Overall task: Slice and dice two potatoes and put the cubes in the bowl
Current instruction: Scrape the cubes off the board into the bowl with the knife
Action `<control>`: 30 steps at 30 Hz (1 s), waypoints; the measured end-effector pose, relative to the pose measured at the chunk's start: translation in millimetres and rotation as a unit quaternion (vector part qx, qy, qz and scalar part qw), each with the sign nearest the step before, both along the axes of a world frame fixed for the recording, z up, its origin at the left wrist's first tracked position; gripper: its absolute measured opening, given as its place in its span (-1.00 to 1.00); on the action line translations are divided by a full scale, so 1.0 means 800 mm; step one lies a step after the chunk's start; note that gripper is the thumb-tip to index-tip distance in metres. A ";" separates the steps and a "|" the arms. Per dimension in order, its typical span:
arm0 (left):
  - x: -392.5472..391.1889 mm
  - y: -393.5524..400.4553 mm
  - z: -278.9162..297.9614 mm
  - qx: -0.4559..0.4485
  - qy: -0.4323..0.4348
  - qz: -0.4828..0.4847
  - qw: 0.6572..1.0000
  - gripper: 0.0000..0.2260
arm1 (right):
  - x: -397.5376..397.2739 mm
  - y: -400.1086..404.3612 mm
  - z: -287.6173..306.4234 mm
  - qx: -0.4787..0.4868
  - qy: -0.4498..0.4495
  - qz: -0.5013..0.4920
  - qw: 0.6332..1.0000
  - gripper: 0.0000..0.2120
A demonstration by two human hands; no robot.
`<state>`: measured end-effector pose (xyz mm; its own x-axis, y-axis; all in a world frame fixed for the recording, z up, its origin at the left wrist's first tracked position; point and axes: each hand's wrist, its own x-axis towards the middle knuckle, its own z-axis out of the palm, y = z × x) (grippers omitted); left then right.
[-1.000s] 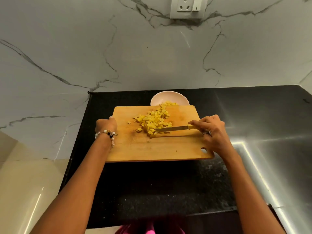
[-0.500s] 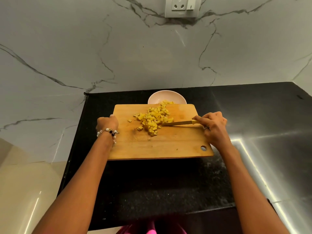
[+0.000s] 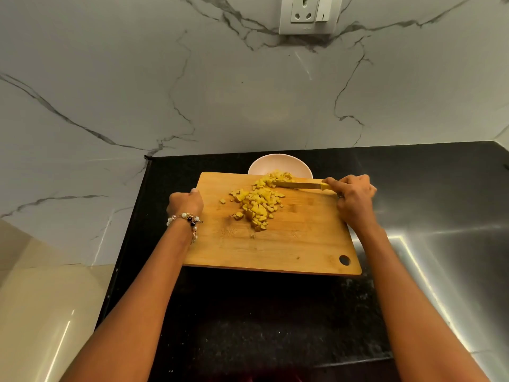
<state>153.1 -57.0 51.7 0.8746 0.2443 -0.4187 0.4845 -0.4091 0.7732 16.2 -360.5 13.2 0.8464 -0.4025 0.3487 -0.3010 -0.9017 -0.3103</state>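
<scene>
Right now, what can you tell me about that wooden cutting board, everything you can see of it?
The cutting board is a pale wooden rectangle with rounded corners and a round hanging hole near its near right corner. It sits on the black counter, its far edge against or over the pink bowl. A pile of yellow potato cubes lies on its far half. The left hand grips its left edge; the right hand holds a knife whose blade lies along the far edge by the cubes.

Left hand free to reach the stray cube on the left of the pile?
Probably not right now: the left hand grips the cutting board's left edge. The path to the stray cube is bare board, so letting go should leave it within easy reach.
</scene>
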 end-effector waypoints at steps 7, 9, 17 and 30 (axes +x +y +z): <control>0.000 -0.004 -0.001 -0.003 0.005 -0.005 1.000 -0.75 | 0.023 0.005 0.010 0.032 -0.012 -0.052 0.998 -0.67; -0.001 -0.005 0.000 -0.007 0.011 -0.003 1.000 -0.73 | 0.020 0.008 0.013 0.055 -0.030 -0.055 0.997 -0.66; -0.005 -0.015 0.005 -0.025 0.033 0.027 0.999 -0.63 | -0.044 0.045 0.030 0.098 -0.086 0.073 0.989 -0.58; -0.018 -0.019 0.002 -0.025 0.024 -0.001 0.999 -0.65 | -0.076 0.067 0.011 0.031 -0.023 0.087 0.995 -0.54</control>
